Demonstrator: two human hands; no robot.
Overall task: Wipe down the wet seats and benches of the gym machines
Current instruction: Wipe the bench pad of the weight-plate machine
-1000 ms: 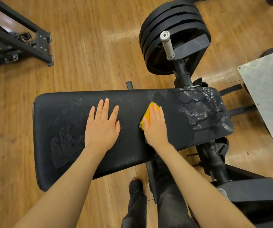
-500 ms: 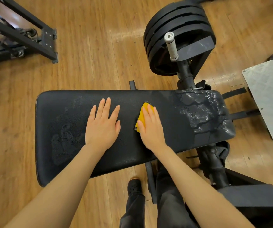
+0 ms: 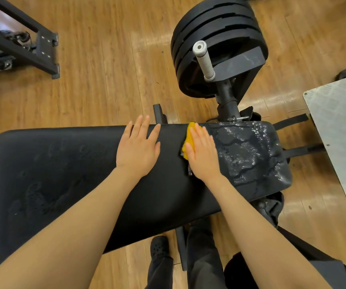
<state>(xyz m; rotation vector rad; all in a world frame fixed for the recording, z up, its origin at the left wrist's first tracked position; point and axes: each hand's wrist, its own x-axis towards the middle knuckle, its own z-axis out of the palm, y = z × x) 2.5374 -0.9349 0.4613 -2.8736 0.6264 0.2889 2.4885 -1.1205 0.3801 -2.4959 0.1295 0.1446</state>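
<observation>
A black padded bench [image 3: 63,174] lies across the view. Its right end carries a wet patch [image 3: 249,151] of pooled, glistening water, while faint damp marks show on the left part. My right hand [image 3: 203,153] lies flat on a yellow cloth [image 3: 189,142] and presses it onto the pad near the far edge, just left of the wet patch. My left hand [image 3: 138,149] rests flat on the bench with straight fingers, its fingertips at the far edge, and holds nothing.
Black weight plates [image 3: 220,34] on a post with a white grip [image 3: 203,60] stand beyond the bench. A grey metal plate [image 3: 343,130] is at the right, a black machine frame [image 3: 20,44] at the top left. My shoe [image 3: 158,247] and legs are below on the wooden floor.
My right hand has slid the yellow cloth away from me towards the bench's far edge. My left hand has also shifted towards that edge, still flat on the pad.
</observation>
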